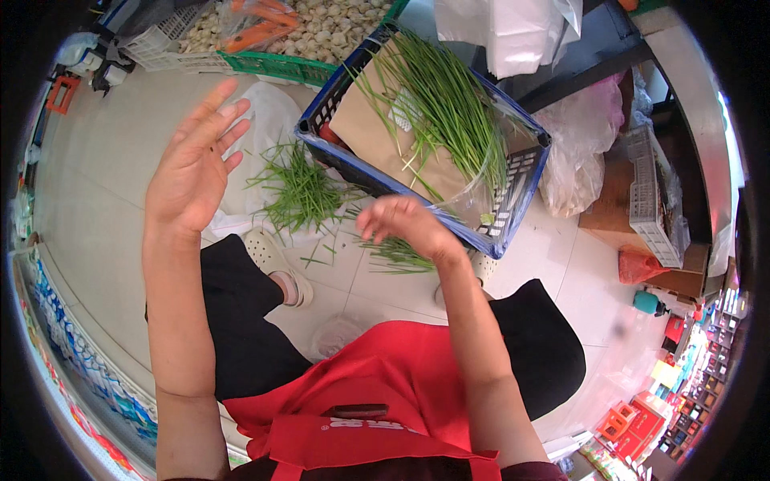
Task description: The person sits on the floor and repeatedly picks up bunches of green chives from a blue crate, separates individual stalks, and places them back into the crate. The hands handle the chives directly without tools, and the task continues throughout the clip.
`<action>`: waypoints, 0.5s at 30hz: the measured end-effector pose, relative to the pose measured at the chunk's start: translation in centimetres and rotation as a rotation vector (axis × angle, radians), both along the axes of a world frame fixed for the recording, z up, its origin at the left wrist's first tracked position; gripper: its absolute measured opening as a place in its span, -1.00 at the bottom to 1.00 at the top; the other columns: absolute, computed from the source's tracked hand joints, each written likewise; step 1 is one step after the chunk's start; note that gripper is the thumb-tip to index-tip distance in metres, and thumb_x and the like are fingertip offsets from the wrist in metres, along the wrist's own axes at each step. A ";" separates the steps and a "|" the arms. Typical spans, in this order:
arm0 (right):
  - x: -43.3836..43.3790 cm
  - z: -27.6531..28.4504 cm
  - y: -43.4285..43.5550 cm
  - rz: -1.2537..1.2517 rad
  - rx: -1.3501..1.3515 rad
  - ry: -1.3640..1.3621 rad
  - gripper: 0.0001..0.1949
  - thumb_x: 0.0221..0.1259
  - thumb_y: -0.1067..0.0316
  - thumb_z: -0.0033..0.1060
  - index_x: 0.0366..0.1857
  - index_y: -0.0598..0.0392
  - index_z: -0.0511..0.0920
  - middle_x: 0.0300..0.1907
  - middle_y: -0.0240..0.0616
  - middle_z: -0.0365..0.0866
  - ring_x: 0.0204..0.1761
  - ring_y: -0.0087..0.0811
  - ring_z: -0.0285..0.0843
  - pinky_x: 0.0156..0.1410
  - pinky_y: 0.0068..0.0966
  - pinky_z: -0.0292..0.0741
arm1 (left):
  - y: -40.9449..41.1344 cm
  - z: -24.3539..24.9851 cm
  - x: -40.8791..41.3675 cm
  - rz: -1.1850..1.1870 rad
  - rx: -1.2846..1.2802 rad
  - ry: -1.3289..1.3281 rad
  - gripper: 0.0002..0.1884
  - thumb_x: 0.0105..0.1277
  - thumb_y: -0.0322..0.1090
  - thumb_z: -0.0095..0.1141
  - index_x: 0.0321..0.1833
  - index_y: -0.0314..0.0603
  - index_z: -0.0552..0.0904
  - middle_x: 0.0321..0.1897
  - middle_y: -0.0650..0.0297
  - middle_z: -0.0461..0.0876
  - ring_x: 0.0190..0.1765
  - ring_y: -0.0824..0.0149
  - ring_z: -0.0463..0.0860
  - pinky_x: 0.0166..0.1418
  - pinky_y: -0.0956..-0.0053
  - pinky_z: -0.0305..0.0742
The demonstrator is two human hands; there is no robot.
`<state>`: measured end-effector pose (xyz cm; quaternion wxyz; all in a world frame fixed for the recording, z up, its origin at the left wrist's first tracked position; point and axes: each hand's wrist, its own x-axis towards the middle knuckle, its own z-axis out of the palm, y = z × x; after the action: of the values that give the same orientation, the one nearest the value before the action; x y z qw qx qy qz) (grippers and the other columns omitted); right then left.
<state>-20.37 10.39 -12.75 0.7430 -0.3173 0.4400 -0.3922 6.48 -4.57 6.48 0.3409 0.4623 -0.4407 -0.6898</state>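
Note:
My left hand (195,159) is raised at the left with its fingers apart and nothing in it. My right hand (409,225), slightly blurred, hovers by the near edge of a blue and black plastic crate (523,204), fingers curled and apart, holding nothing that shows. Across the crate, on brown cardboard (361,114), lies a bundle of long green garlic chives (448,99). A loose pile of cut green stalks (301,189) rests on a white plastic sheet (264,114) on the floor. More stalks (397,255) lie on the tiles below my right hand.
Behind the crate stand a green crate (289,67) of garlic bulbs (337,27) and a plastic bag of carrots (258,27). White plastic bags (505,36) hang at the top. At the right are a filled clear bag (571,156) and a white crate (652,198).

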 end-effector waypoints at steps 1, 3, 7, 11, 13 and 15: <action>-0.7 0.6 -1.9 -0.010 -0.133 -0.061 -0.71 0.42 0.19 0.01 -0.10 0.20 0.62 -0.15 -0.26 0.67 -0.15 -0.50 0.61 -0.04 -0.53 0.53 | 0.0 0.0 0.1 0.006 0.010 0.008 -0.40 0.34 -0.06 0.09 0.43 0.00 0.34 0.32 0.21 0.38 0.26 0.36 0.34 0.28 0.39 0.13; -1.8 -0.4 -5.1 -0.484 -0.231 0.367 -0.74 0.35 0.23 0.07 -0.21 0.22 0.65 -0.22 -0.19 0.70 -0.21 -0.35 0.62 -0.08 -0.41 0.51 | -0.1 0.0 0.2 0.014 0.015 0.027 -0.37 0.30 -0.06 0.14 0.42 -0.03 0.35 0.28 0.20 0.41 0.27 0.34 0.33 0.34 0.29 0.04; -6.9 -5.5 -6.2 -0.702 -0.211 1.669 -0.61 0.00 0.38 0.25 -0.07 0.30 0.46 -0.17 0.14 0.55 -0.08 0.18 0.48 0.06 -0.05 0.42 | -0.2 0.2 0.2 0.039 0.030 0.016 -0.39 0.32 -0.08 0.12 0.42 0.00 0.34 0.28 0.21 0.43 0.24 0.36 0.37 0.30 0.38 0.12; -9.1 -9.9 -5.2 -0.737 -0.167 1.718 -0.48 -0.06 0.35 0.28 0.02 0.31 0.33 -0.07 0.19 0.45 0.01 0.21 0.39 0.15 -0.03 0.35 | -0.2 0.2 0.2 0.033 0.006 0.023 -0.38 0.31 -0.08 0.14 0.41 -0.03 0.35 0.27 0.21 0.45 0.26 0.36 0.37 0.32 0.36 0.08; -9.4 -10.5 -5.2 -0.674 -0.048 1.656 -0.46 -0.06 0.31 0.31 0.01 0.31 0.32 -0.03 0.20 0.44 0.04 0.20 0.38 0.18 -0.05 0.33 | -0.5 0.2 0.1 0.027 0.003 0.014 -0.38 0.30 -0.07 0.15 0.41 -0.05 0.35 0.27 0.21 0.46 0.27 0.36 0.37 0.34 0.35 0.06; -9.4 -10.2 -5.4 -0.594 -0.007 1.686 -0.45 -0.07 0.24 0.36 -0.02 0.30 0.34 -0.05 0.18 0.44 0.05 0.17 0.38 0.20 -0.06 0.30 | -0.5 0.2 0.1 0.023 0.006 0.030 -0.38 0.30 -0.07 0.16 0.40 -0.06 0.37 0.27 0.21 0.46 0.27 0.36 0.37 0.34 0.34 0.05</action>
<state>-29.78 4.99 -22.94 0.0394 -0.3755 0.9028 -0.2059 6.54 -5.09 6.71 0.3540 0.4577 -0.4283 -0.6941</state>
